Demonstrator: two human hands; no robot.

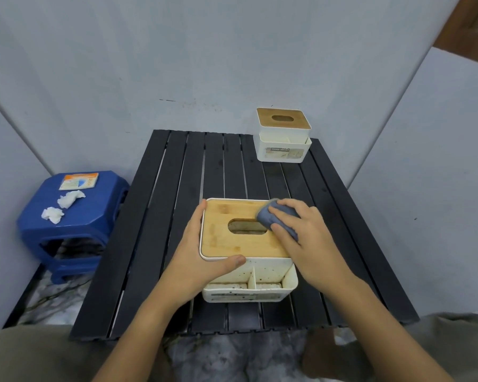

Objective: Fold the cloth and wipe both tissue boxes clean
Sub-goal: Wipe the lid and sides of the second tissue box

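Observation:
A white tissue box (pixel 262 274) with a wooden lid (pixel 224 244) stands near the front of the black slatted table (pixel 177 216); its front pockets look speckled with dirt. My left hand (pixel 196 252) grips the box's left side, thumb across the front edge. My right hand (pixel 304 238) holds a folded blue-grey cloth (pixel 268 216) pressed on the lid's right part, beside the oval slot. A second white tissue box (pixel 283 142) with a wooden lid stands at the table's far right corner.
A blue plastic stool (pixel 69 230) stands left of the table, carrying two crumpled white tissues (pixel 64 205) and a small orange-and-white packet (pixel 79 181). Pale walls close in behind and on both sides. My knees show at the bottom.

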